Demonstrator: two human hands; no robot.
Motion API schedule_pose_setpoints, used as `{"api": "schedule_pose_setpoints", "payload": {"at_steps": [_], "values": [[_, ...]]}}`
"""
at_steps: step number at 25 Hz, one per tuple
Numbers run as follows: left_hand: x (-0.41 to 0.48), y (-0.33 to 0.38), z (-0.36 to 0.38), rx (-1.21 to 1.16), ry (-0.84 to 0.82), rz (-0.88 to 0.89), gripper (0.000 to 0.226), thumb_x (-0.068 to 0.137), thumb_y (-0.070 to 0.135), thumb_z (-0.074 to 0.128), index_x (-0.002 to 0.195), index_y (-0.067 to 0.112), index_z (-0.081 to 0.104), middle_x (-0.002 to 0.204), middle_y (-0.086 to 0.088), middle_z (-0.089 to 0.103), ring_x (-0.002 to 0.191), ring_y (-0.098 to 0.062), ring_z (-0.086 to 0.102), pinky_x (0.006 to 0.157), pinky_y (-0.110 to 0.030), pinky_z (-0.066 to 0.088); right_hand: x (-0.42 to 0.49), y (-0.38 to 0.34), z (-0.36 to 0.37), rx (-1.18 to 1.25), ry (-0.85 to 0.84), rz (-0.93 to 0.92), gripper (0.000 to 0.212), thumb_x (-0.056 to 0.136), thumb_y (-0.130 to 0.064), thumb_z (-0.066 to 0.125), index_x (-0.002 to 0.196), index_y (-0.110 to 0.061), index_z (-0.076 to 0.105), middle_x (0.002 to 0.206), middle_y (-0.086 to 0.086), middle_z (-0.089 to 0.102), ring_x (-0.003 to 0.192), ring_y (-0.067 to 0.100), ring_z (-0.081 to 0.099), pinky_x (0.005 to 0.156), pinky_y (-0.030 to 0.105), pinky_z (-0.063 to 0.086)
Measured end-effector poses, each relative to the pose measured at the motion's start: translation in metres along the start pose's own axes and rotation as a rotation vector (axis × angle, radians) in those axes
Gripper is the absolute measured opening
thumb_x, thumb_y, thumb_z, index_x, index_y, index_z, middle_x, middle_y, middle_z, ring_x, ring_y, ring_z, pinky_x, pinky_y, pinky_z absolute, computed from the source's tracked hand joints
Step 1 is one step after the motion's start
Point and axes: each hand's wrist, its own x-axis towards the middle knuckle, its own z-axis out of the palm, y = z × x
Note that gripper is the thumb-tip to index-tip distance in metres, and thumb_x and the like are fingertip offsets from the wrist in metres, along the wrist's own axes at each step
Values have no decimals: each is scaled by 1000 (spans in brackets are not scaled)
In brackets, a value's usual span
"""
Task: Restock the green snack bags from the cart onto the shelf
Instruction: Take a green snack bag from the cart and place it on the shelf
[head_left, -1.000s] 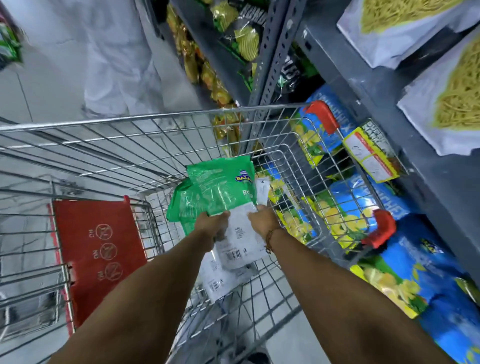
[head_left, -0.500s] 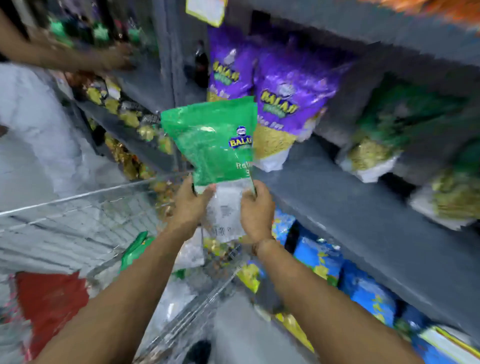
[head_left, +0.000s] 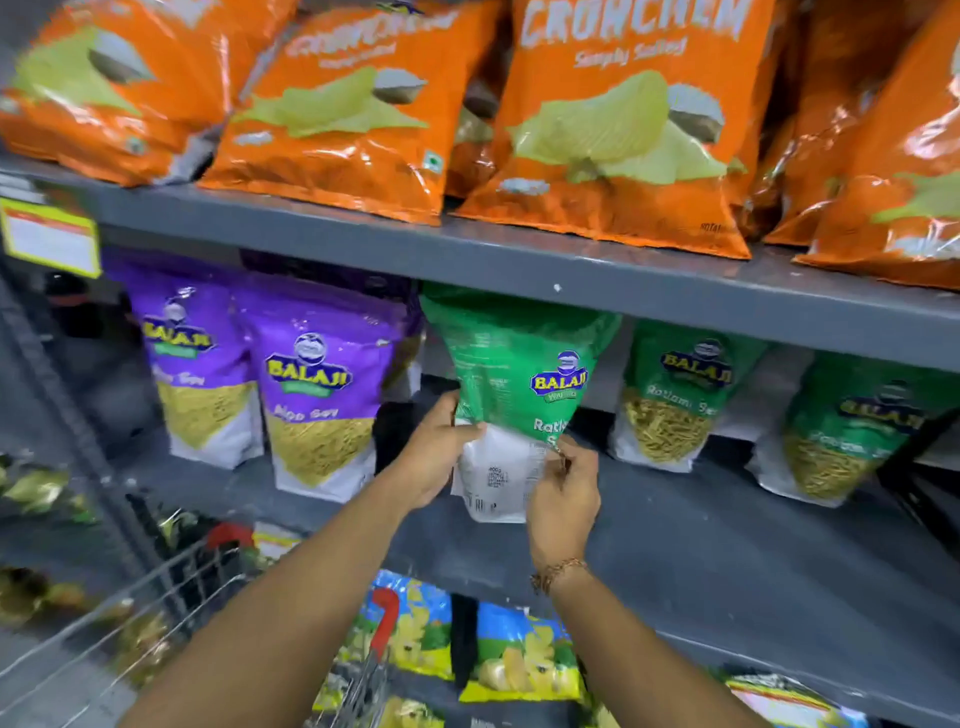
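I hold a green Balaji snack bag (head_left: 511, 364) upright over the grey middle shelf (head_left: 701, 540). My left hand (head_left: 434, 457) grips its lower left edge and my right hand (head_left: 563, 493) grips its white bottom from the right. The bag's top reaches up under the shelf board above. Two more green snack bags stand on the shelf to the right, one close by (head_left: 680, 395) and one further out (head_left: 852, 431). The wire cart (head_left: 171, 587) shows only its corner at the lower left; its contents are out of view.
Two purple Balaji bags (head_left: 311, 384) stand on the same shelf to the left. Orange chip bags (head_left: 618, 119) fill the shelf above. Blue and yellow bags (head_left: 514, 654) sit on the shelf below. A yellow price tag (head_left: 49, 236) hangs at the left.
Both hands have lifted the green bag out of the cart, up and right, to the middle shelf between the purple and green bags. The view has swung up from the cart to the shelves.
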Motion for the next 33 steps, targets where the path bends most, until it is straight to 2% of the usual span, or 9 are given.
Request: {"api": "schedule_pose_setpoints", "payload": {"at_steps": [6,8,11,16,19,21,26,30,33], "values": [[52,-42,-6,-111,107,-231,36,82,1,33,79,12,68,64,-2,72,69,-21,60,61,-25,47,18,40,22,-115,57,215,22,89,0,46,109,1,53,106,15,58,114,36,52,76,22,34],[61,-42,-5,-251,90,-293,51,91,22,24,69,13,70,58,0,73,68,-21,63,67,-28,47,20,34,32,-99,230,402,38,88,-7,52,125,0,45,130,23,48,129,37,38,103,33,30],[66,-44,1,-275,-46,-323,53,91,45,26,83,16,70,71,0,76,75,-18,69,81,-31,50,25,15,47,177,295,738,39,91,-23,48,125,-8,37,127,18,43,119,29,43,105,39,32],[43,-63,-28,155,45,-168,50,91,48,39,56,13,50,44,2,56,43,-13,51,58,-28,41,56,40,22,530,151,626,58,81,-61,48,121,-18,48,117,-1,49,105,16,47,96,37,39],[42,-67,-32,160,72,-63,28,84,40,55,88,12,55,84,0,58,82,-13,52,74,-24,41,37,54,15,368,358,585,38,94,-44,32,99,-13,52,93,-1,54,99,19,46,92,36,38],[40,-67,-32,67,-103,-96,51,75,53,55,115,21,55,117,2,60,109,-13,54,95,-30,43,14,50,27,430,202,563,48,93,-46,30,102,-9,59,103,8,64,105,26,56,100,40,43],[24,-72,-26,170,18,-109,53,59,75,58,84,28,60,102,1,69,94,-15,63,79,-36,49,24,48,28,485,-58,533,50,96,-41,26,124,-12,55,132,7,57,121,22,53,110,39,39],[20,-70,-22,248,93,-101,55,58,77,53,87,31,61,104,2,69,98,-14,63,90,-41,52,28,37,21,332,-101,555,44,96,-38,28,121,-15,56,120,-2,58,110,17,55,98,29,41],[11,-70,-23,226,70,-66,46,64,72,54,95,39,60,112,8,67,106,-11,60,99,-39,48,21,45,26,292,-41,524,58,79,-55,34,120,-19,55,130,-4,54,120,16,49,108,33,34]]}}
